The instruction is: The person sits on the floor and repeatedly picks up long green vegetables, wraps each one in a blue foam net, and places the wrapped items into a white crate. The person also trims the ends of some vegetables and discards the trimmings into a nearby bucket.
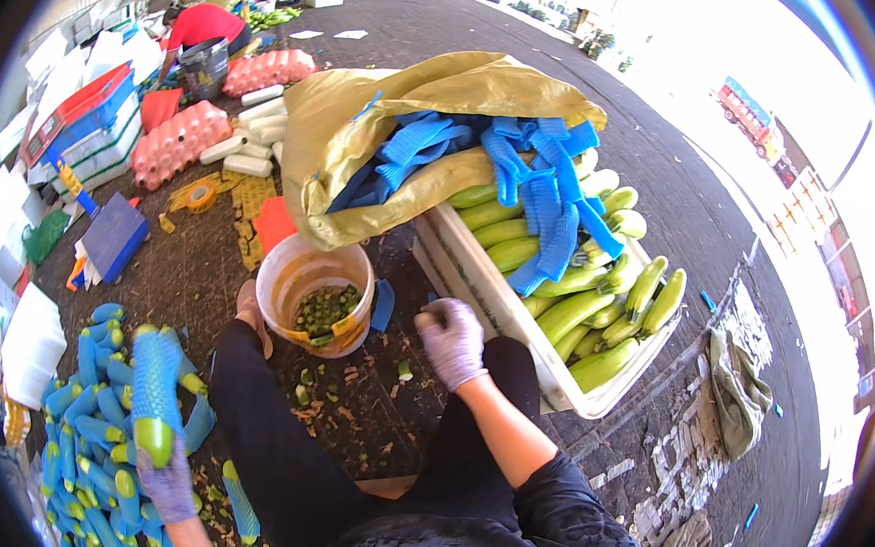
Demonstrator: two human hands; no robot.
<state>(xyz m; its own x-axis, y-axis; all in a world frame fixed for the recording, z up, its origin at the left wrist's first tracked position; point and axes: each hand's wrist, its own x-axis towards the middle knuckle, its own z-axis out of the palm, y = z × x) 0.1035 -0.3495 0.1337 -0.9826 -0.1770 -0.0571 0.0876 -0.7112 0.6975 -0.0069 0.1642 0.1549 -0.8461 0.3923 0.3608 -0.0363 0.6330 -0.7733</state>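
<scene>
At the lower left, my left hand (169, 483), in a pale purple glove, grips a green zucchini sleeved in blue foam netting (156, 384) by its bare lower end. Under and beside it lies a heap of netted zucchini (89, 433). My right hand (453, 342), gloved too, is above my knee with curled fingers; whether anything is inside them is hidden. Close to it stands a white foam box (481, 291) of bare zucchini (577, 320). Over the box's far end lies a yellow woven sack (332, 154), its mouth spilling blue foam net sleeves (553, 220).
A white bucket (267, 293) holding green trimmings (326, 308) stands between my feet. A blue dustpan (114, 235), a tape roll (202, 197) and pink bagged bundles (182, 141) lie left. A person in red (208, 26) bends behind. Cloth (734, 397) lies right.
</scene>
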